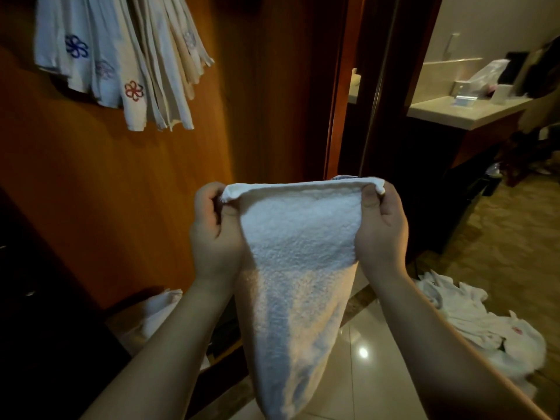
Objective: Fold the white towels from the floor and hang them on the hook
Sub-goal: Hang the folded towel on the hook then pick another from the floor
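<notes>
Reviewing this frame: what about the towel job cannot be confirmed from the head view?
- The hook: cut off by the top edge above the hanging towels.
- How many layers the held towel has: only its near face shows between the left hand and right hand.
- The count of the floor towels: they are crumpled together and the right forearm hides part.
- The items on the counter: too small and blurred.
</notes>
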Available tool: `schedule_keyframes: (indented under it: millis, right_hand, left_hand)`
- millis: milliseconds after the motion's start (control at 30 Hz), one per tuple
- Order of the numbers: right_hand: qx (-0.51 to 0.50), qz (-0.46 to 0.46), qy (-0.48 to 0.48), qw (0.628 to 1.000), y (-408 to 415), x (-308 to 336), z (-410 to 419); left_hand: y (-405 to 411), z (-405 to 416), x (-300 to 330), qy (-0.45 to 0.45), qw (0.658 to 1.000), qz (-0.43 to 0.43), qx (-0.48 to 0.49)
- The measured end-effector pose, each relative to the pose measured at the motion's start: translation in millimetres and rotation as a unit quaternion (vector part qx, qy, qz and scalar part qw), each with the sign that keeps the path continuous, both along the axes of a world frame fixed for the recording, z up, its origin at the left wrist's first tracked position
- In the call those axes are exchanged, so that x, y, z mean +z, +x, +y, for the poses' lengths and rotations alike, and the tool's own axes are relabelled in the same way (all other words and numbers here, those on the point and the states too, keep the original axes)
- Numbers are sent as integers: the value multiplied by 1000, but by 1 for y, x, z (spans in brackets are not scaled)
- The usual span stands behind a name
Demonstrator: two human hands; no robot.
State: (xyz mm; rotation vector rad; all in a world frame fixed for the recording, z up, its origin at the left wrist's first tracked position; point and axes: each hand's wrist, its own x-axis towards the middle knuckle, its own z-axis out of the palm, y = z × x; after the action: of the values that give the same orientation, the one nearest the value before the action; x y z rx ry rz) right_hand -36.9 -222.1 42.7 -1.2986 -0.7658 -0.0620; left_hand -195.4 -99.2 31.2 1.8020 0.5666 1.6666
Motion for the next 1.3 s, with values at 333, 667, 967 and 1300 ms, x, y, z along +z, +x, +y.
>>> schedule_keyframes:
  millis: [333,667,967,1300]
  right_hand:
    - [3,-6,15,1000,-15,4,-1]
    - [-1,-15,14,1000,-19,0,0]
    - [21,1,9,1000,-17,3,1]
    - [28,53,-49,997,8,0,10]
  left_hand:
    - [-5,3,10,-110,988,-66,-82]
    - [-4,2,7,-53,998,-38,11]
    - [-3,16,5,-13,1000,-13,15]
    - [-8,29,24,-309,924,43,-221]
